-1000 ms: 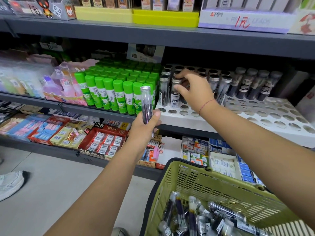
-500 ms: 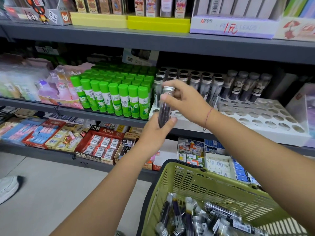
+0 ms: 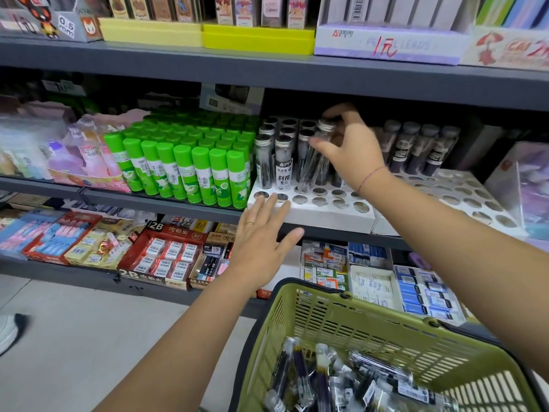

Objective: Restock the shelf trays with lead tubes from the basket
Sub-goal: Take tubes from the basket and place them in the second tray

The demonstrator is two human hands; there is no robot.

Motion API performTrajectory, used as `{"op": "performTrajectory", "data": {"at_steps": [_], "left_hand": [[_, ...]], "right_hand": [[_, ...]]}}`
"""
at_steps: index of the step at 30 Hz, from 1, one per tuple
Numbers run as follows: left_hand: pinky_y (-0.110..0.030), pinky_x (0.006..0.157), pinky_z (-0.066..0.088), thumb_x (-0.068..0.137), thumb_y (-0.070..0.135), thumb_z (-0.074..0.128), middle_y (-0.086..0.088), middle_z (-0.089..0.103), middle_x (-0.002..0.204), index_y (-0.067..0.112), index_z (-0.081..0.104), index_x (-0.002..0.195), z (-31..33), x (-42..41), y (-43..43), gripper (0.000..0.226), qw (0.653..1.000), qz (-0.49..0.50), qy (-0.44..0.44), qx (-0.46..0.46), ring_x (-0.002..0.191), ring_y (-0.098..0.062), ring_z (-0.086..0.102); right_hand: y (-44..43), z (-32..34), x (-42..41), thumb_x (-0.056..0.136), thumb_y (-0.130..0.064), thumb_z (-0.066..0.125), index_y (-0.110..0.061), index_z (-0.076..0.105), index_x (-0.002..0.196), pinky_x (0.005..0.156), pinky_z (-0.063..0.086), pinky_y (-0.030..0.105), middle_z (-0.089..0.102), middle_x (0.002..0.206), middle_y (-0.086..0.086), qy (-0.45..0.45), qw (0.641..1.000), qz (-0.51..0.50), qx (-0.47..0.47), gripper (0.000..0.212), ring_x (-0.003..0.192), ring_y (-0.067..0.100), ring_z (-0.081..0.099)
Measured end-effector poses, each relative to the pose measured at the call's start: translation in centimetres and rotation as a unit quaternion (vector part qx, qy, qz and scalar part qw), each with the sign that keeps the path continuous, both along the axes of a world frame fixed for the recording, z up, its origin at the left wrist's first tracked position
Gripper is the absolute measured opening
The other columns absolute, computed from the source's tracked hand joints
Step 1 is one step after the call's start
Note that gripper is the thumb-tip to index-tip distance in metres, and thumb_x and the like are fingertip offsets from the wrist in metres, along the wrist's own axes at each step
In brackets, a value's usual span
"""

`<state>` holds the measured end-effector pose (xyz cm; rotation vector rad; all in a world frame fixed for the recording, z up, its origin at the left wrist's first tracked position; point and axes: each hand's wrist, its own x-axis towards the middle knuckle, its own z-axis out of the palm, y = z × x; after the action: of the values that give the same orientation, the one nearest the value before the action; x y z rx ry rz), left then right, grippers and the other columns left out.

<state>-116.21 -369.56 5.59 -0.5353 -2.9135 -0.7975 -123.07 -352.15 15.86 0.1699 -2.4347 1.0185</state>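
Note:
My right hand (image 3: 350,153) grips a clear lead tube (image 3: 319,156) by its silver cap and holds it tilted over the white holed tray (image 3: 326,212) on the middle shelf. Several tubes (image 3: 274,162) stand upright in the tray's back-left holes. My left hand (image 3: 261,236) is spread flat with straight fingers, its fingertips at the tray's front-left corner, holding nothing. A green basket (image 3: 350,322) at the bottom right holds several loose lead tubes (image 3: 332,382). A second white holed tray (image 3: 463,200) to the right carries a few darker tubes (image 3: 421,150) at its back.
Green glue sticks (image 3: 184,168) stand tightly packed just left of the tray. The grey shelf above (image 3: 267,72) hangs low over the tubes. Eraser boxes (image 3: 166,254) and small packs fill the lower shelf. A shoe (image 3: 9,331) shows on the floor at the far left.
The tube passed from my left hand to my right hand, which carried it up and back over the tray. My left hand let go, opened flat and dropped to the tray's front corner.

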Motion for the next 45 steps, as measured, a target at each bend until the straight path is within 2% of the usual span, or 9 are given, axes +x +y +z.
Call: {"op": "performTrajectory", "data": {"at_steps": [18, 24, 28, 32, 35, 38, 40, 42, 45], "left_hand": [[-0.031, 0.118, -0.008, 0.097, 0.054, 0.030, 0.011, 0.002, 0.162, 0.032, 0.018, 0.152, -0.4, -0.1, -0.2, 0.061, 1.000, -0.006, 0.009, 0.017, 0.146, -0.005, -0.012], [-0.029, 0.117, -0.010, 0.096, 0.055, 0.030, 0.011, 0.000, 0.162, 0.031, 0.017, 0.152, -0.4, 0.1, -0.2, 0.062, 1.000, -0.006, 0.004, 0.017, 0.146, -0.005, -0.013], [-0.027, 0.116, -0.009, 0.096, 0.055, 0.030, 0.009, 0.000, 0.162, 0.025, 0.020, 0.152, -0.8, 2.2, 0.1, 0.064, 0.999, -0.019, -0.018, 0.027, 0.147, -0.006, -0.008], [-0.034, 0.119, 0.001, 0.096, 0.054, 0.032, 0.006, 0.011, 0.161, 0.026, 0.022, 0.152, -4.3, 6.5, 0.2, 0.064, 0.995, -0.026, -0.097, 0.008, 0.148, -0.011, 0.004], [-0.041, 0.119, 0.007, 0.095, 0.057, 0.032, 0.000, 0.011, 0.162, 0.023, 0.018, 0.153, -8.3, 9.1, -1.0, 0.069, 0.987, 0.008, -0.155, -0.038, 0.148, -0.018, 0.008], [-0.044, 0.118, 0.020, 0.090, 0.062, 0.032, -0.004, 0.016, 0.161, 0.023, 0.010, 0.155, -11.3, 11.0, -2.2, 0.080, 0.977, 0.044, -0.208, 0.007, 0.148, -0.021, 0.016], [-0.045, 0.114, 0.028, 0.094, 0.058, 0.037, -0.004, 0.022, 0.160, 0.027, 0.006, 0.155, -12.4, 11.9, -2.2, 0.075, 0.970, 0.089, -0.220, 0.060, 0.145, -0.022, 0.023], [-0.046, 0.111, 0.032, 0.095, 0.058, 0.036, -0.005, 0.026, 0.158, 0.030, 0.008, 0.154, -12.8, 12.3, -2.0, 0.071, 0.966, 0.132, -0.210, 0.065, 0.144, -0.024, 0.026], [-0.047, 0.110, 0.034, 0.096, 0.057, 0.037, -0.005, 0.031, 0.156, 0.028, 0.013, 0.154, -12.9, 12.3, -1.5, 0.069, 0.967, 0.155, -0.194, 0.057, 0.142, -0.026, 0.031]], "right_hand": [[-1.3, -1.9, -0.2, 0.088, -0.034, 0.062, -0.023, 0.058, 0.119, 0.086, 0.049, 0.034, 0.065, 0.101, 0.002, -0.006, 0.995, 0.012, 0.100, 0.033, 0.089, 0.018, 0.061], [-0.9, -2.3, 0.4, 0.093, -0.038, 0.054, -0.018, 0.059, 0.122, 0.068, 0.036, 0.026, 0.055, 0.082, -0.001, -0.022, 0.991, -0.013, 0.129, 0.036, 0.076, 0.016, 0.048], [-0.1, -3.7, 3.1, 0.093, -0.039, 0.052, -0.026, 0.036, 0.142, 0.084, 0.042, 0.029, 0.048, 0.121, 0.010, -0.032, 0.989, 0.034, 0.140, 0.053, 0.100, 0.022, 0.051], [1.2, -8.5, 10.0, 0.091, -0.030, 0.058, -0.020, 0.048, 0.131, 0.088, 0.044, 0.024, 0.047, 0.112, -0.005, 0.012, 0.996, 0.066, 0.063, 0.043, 0.098, 0.011, 0.052], [3.4, -15.6, 16.0, 0.087, -0.030, 0.064, -0.020, 0.057, 0.119, 0.089, 0.049, 0.033, 0.055, 0.107, -0.004, -0.160, 0.978, 0.113, 0.076, 0.034, 0.094, 0.011, 0.056], [7.4, -22.9, 21.3, 0.082, -0.043, 0.066, -0.026, 0.050, 0.130, 0.102, 0.042, 0.037, 0.052, 0.129, -0.001, -0.419, 0.870, 0.179, 0.189, 0.053, 0.116, 0.016, 0.051], [10.2, -26.2, 23.8, 0.079, -0.045, 0.069, -0.023, 0.039, 0.140, 0.107, 0.034, 0.032, 0.041, 0.142, 0.004, -0.512, 0.806, 0.193, 0.225, 0.071, 0.130, 0.021, 0.040], [12.1, -27.6, 24.7, 0.077, -0.045, 0.072, -0.019, 0.036, 0.140, 0.108, 0.031, 0.033, 0.037, 0.144, 0.008, -0.539, 0.800, 0.146, 0.219, 0.078, 0.133, 0.025, 0.034], [13.4, -28.8, 24.9, 0.068, -0.048, 0.077, -0.025, 0.048, 0.117, 0.100, 0.039, 0.037, 0.045, 0.122, 0.001, -0.520, 0.830, 0.100, 0.173, 0.061, 0.115, 0.019, 0.043]]}}
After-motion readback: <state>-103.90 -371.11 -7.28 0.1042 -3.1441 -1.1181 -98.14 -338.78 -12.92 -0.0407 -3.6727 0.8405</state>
